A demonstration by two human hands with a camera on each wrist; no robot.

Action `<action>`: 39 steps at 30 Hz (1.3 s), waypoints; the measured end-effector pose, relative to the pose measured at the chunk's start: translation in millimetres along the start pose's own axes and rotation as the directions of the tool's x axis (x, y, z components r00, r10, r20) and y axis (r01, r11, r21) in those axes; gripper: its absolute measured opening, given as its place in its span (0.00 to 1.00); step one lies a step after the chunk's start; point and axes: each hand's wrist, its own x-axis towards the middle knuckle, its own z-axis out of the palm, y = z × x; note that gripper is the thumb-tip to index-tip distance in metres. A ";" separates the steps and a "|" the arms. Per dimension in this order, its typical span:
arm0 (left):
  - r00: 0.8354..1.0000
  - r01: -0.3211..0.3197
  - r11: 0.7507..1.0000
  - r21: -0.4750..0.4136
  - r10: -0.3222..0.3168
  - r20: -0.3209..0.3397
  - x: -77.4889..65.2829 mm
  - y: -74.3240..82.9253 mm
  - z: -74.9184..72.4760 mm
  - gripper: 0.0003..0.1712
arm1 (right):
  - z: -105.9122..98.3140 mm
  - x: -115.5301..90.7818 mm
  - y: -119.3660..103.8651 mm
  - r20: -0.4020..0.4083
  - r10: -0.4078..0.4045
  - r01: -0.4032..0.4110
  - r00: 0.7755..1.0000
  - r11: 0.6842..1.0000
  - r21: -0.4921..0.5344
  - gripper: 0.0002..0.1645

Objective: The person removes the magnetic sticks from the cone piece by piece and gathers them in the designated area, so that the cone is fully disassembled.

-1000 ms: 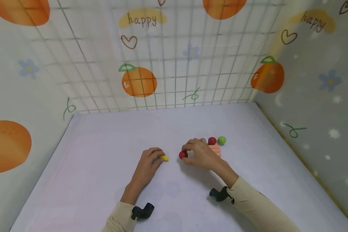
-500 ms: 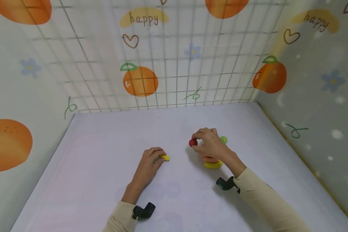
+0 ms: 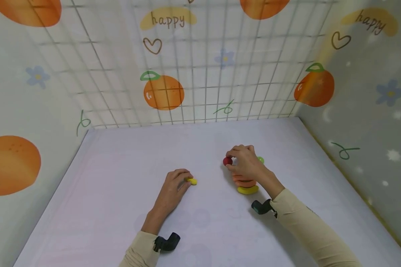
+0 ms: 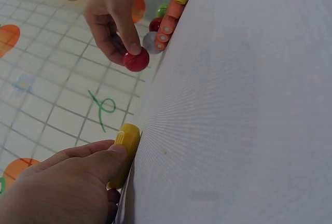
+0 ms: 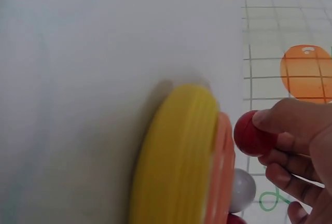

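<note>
My right hand (image 3: 248,163) pinches a glossy red ball (image 3: 227,161) between thumb and fingers. In the right wrist view the ball (image 5: 254,133) appears clear of the tabletop, beside a grey-white ball (image 5: 242,190). Below that hand lies a row of orange ridged rods (image 3: 245,182), with a yellow curved, ridged piece (image 3: 248,190) along its near side. To the left, my left hand (image 3: 172,187) rests on the table and holds a short yellow plastic piece (image 4: 128,143) between thumb and fingers; part of the piece is hidden by them.
Partly behind the right hand sits a green ball (image 3: 261,160). A second red ball (image 4: 155,24) shows in the left wrist view beside the orange rods. The white tabletop (image 3: 137,155) meets printed cloth walls (image 3: 200,66) at the back and sides.
My right hand has carried the red ball right and farther back, up to the far left of the orange row. The left hand keeps its place with the yellow piece.
</note>
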 end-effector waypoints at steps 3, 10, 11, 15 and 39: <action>1.000 0.001 1.000 -0.001 -0.001 0.003 0.5 0.5 0.2 0.11 | 2.1 0.1 1.4 0.009 0.010 -0.010 1.000 1.000 -0.012 0.17; 1.000 0.002 1.000 0.014 -0.002 0.003 1.0 0.9 0.4 0.11 | 4.9 0.8 4.3 0.057 0.062 -0.059 0.996 0.997 -0.055 0.19; 1.000 -0.003 1.000 0.016 0.003 0.000 0.9 1.0 0.4 0.11 | 5.2 0.9 4.8 0.062 0.067 -0.063 0.996 0.996 -0.059 0.19; 1.000 -0.022 0.999 0.024 0.022 -0.010 0.7 0.6 0.4 0.11 | 6.3 0.6 6.3 0.068 0.068 -0.063 0.995 0.995 -0.074 0.20; 0.994 0.101 0.995 -0.001 -0.101 0.031 0.8 4.8 -1.2 0.15 | 30.8 -5.0 -52.9 0.042 -0.159 0.157 0.986 0.986 0.049 0.14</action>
